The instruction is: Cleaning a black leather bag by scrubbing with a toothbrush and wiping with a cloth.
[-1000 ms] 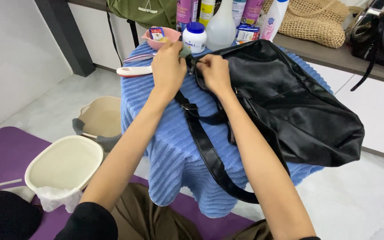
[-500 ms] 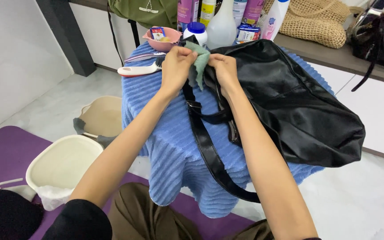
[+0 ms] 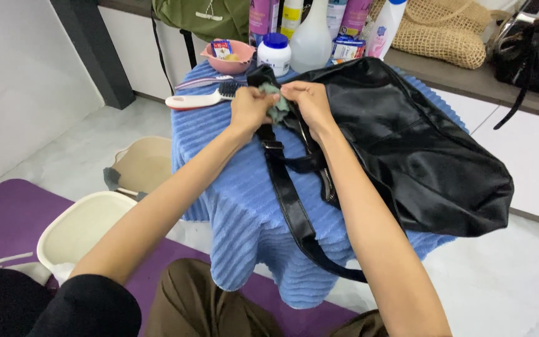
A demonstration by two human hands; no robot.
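**Both hands press a small cloth at the top corner of a black bag**

The black bag [image 3: 407,143] is made of smooth, shiny leather-like material and lies slumped on a stool covered with a blue ribbed towel [image 3: 232,187]. Its long glossy strap [image 3: 291,206] hangs down over the front of the towel. The left hand [image 3: 249,111] and the right hand [image 3: 307,103] are both closed around a soft, crumpled grey-green cloth [image 3: 277,106], held between them against the bag's top corner, near the strap. Behind the hands lie a white brush [image 3: 201,98] with dark bristles, a round pink bowl [image 3: 232,55] and a white jar with a blue lid [image 3: 274,53].

Compared with half a second ago, the hands sit closer together and the cloth is more bunched up and more hidden between the fingers. The bag and the things behind it lie as before.
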